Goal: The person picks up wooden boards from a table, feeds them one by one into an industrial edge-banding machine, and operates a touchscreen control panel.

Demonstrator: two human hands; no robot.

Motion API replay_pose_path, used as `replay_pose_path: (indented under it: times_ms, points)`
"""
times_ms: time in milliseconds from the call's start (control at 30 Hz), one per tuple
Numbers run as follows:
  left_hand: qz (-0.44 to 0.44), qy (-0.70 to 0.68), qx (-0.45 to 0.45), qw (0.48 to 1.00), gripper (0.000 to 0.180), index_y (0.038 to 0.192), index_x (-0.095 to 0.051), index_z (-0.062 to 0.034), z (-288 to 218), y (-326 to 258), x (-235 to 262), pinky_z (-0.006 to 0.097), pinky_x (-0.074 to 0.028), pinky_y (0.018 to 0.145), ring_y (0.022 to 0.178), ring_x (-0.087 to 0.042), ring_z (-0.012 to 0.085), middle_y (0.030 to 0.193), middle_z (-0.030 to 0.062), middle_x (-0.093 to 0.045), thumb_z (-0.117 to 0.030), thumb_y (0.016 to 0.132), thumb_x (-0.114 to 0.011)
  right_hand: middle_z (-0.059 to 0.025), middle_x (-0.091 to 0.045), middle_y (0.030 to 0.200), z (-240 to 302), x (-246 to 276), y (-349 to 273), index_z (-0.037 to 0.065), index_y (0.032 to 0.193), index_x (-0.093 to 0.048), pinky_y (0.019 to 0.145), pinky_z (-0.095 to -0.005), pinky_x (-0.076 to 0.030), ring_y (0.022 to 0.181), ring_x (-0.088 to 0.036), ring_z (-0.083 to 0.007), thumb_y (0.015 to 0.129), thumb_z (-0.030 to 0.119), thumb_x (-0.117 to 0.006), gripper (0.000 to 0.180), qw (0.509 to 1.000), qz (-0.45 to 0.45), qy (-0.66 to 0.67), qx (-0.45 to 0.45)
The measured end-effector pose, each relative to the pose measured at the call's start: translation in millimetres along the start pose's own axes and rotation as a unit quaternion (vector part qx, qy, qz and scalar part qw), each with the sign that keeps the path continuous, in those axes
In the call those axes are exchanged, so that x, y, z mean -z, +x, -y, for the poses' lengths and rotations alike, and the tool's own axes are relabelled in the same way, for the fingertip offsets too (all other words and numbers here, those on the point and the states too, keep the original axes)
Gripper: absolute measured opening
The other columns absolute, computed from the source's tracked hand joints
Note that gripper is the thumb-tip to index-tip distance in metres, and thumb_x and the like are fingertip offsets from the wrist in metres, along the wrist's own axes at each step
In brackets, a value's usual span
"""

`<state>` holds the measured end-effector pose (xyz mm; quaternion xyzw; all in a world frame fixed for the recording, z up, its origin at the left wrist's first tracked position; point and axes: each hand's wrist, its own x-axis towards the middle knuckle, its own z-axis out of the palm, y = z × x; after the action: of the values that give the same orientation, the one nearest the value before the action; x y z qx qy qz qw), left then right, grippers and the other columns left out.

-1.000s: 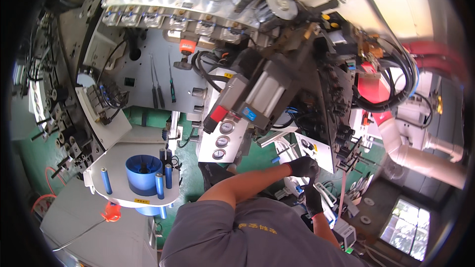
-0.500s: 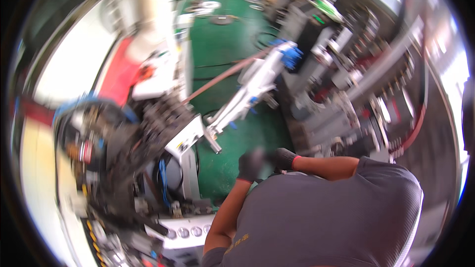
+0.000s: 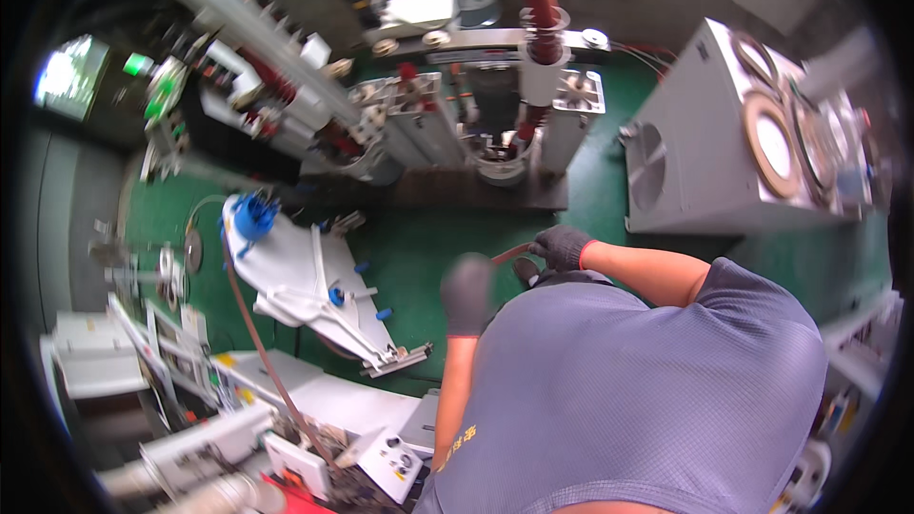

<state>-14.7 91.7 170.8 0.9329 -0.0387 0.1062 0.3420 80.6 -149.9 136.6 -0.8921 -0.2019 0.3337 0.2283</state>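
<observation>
Gloved right grip (image 3: 562, 247) holds brown strip (image 3: 510, 254); left grip (image 3: 466, 295) blurred.

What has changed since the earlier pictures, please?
The view has swung right, so the white frame now lies to the left. The left hand and right hand have moved apart; a brown strip, held by the right, now shows between them. Both remain gloved.

You have two gloved hands in view — one left hand (image 3: 466, 295), one right hand (image 3: 564, 247). You can count two brown lengths: one strip (image 3: 509, 254) at the right hand, one long strap (image 3: 255, 333). Then one white frame (image 3: 300, 271) carrying three small blue pegs (image 3: 385, 314) and one blue reel (image 3: 253, 216) — plus one grey cabinet (image 3: 697, 133), one window (image 3: 69, 76).
</observation>
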Motion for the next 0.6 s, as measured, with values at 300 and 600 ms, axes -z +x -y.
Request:
replay_pose_path:
  times_ms: [300, 600]
  points:
    - [0.247, -0.045, -0.275, 0.928, 0.016, 0.093, -0.068, -0.0086, -47, 148, -82, 0.039, -0.054, 0.067, 0.082, -0.066, 0.0295, 0.091, 0.0108, -0.067, -0.017, 0.079, -0.069, -0.0214, -0.067, 0.088, -75, 5, -116, 0.007, 0.109, -0.064, 0.076, -0.0518, -0.049, 0.086, -0.063, -0.0431, 0.099, 0.036, -0.049, 0.034, 0.947, -0.197, 0.085, -0.239]
    - [0.381, -0.414, -0.242, 0.790, 0.022, 0.104, -0.068, 0.0001, -260, 281, -192, 0.031, -0.054, 0.080, 0.088, -0.066, 0.0181, 0.094, 0.0095, -0.068, -0.015, 0.089, -0.068, -0.0120, -0.070, 0.077, -112, 81, -153, -0.001, 0.131, -0.049, 0.059, -0.0350, -0.053, 0.059, -0.066, -0.0218, 0.097, 0.014, -0.043, 0.037, 0.820, -0.458, 0.291, -0.184]
